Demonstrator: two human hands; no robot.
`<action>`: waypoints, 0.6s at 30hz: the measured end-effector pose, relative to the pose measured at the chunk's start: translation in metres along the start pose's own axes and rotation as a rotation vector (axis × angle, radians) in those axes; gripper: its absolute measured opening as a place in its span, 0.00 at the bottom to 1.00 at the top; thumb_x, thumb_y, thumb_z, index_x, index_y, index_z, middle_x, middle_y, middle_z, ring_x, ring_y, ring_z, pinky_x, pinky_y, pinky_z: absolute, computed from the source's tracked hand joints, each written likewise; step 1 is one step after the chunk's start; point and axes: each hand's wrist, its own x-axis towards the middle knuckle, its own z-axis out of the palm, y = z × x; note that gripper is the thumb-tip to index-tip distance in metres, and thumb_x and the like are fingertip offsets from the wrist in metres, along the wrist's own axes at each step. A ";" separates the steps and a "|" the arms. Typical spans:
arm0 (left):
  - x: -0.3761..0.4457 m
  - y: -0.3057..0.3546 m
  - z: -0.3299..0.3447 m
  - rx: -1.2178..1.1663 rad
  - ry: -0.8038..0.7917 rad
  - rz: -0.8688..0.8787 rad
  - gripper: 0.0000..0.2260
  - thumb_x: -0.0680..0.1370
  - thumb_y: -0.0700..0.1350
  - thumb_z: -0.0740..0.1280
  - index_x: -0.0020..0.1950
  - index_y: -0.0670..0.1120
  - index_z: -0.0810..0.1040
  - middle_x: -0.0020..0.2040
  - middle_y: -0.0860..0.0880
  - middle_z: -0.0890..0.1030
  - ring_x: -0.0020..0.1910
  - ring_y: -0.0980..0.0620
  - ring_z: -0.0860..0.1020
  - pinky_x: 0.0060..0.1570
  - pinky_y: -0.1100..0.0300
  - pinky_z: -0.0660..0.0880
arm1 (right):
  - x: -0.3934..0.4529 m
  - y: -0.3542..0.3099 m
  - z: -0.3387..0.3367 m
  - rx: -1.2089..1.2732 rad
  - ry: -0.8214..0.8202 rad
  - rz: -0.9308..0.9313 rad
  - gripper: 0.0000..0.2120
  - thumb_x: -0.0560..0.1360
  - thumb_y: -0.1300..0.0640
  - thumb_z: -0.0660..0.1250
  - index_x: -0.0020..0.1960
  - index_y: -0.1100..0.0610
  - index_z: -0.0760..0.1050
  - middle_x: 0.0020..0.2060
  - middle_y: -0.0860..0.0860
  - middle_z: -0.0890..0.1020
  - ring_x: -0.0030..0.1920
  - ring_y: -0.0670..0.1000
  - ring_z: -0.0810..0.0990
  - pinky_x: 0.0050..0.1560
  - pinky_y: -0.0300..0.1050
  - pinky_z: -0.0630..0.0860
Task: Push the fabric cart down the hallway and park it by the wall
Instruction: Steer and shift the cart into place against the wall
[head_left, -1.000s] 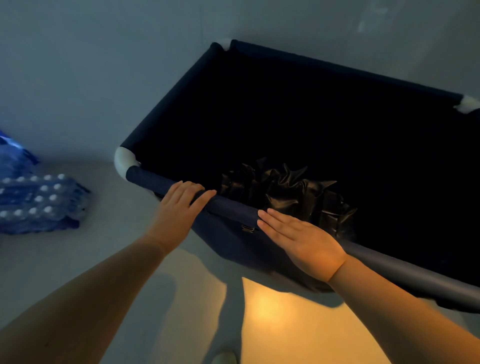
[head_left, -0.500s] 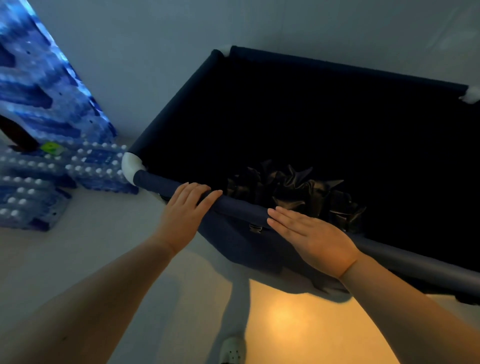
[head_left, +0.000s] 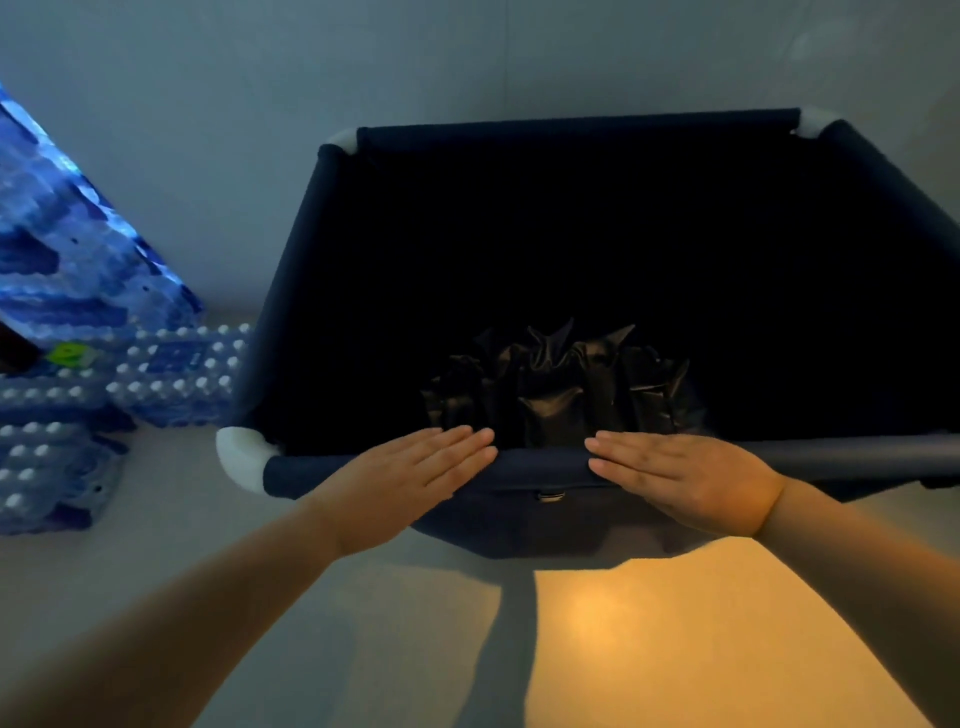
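The dark navy fabric cart (head_left: 291, 291) fills the middle of the view, with white corner joints and its far rail close to the pale wall (head_left: 467, 52). My left hand (head_left: 410, 483) lies flat on the near top rail, fingers straight and not wrapped around it. My right hand (head_left: 685, 478) rests flat on the same rail, a short gap to the right. Inside the cart, just beyond my hands, sits a crumpled black plastic bag (head_left: 561, 395). The rest of the cart's inside is too dark to see.
Shrink-wrapped packs of water bottles (head_left: 171, 374) are stacked on the floor against the wall, left of the cart and near its left corner. A warm patch of light (head_left: 675, 639) falls on the grey floor below the cart.
The cart has swung round and now faces the wall squarely. Both hands have slid to lie flat on the rail. The bottle packs stay at the left.
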 end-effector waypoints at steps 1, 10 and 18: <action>0.007 -0.003 -0.003 0.051 -0.019 0.104 0.40 0.71 0.37 0.66 0.77 0.41 0.46 0.77 0.44 0.48 0.75 0.46 0.52 0.72 0.52 0.53 | -0.004 0.001 -0.001 -0.012 -0.015 0.015 0.24 0.77 0.61 0.55 0.72 0.59 0.60 0.71 0.55 0.65 0.71 0.53 0.64 0.68 0.47 0.65; 0.073 0.022 -0.006 0.059 -0.024 0.298 0.46 0.75 0.39 0.63 0.70 0.42 0.25 0.72 0.43 0.29 0.73 0.46 0.35 0.69 0.51 0.35 | -0.017 -0.047 -0.003 0.113 0.105 0.798 0.21 0.81 0.53 0.50 0.72 0.57 0.64 0.71 0.52 0.67 0.74 0.52 0.59 0.75 0.50 0.49; 0.120 0.019 -0.005 -0.006 -0.015 0.312 0.44 0.76 0.38 0.62 0.70 0.43 0.24 0.70 0.45 0.24 0.72 0.48 0.33 0.67 0.54 0.31 | -0.020 -0.020 -0.015 0.216 -0.043 1.049 0.22 0.80 0.45 0.50 0.69 0.52 0.69 0.69 0.49 0.71 0.73 0.50 0.61 0.74 0.46 0.42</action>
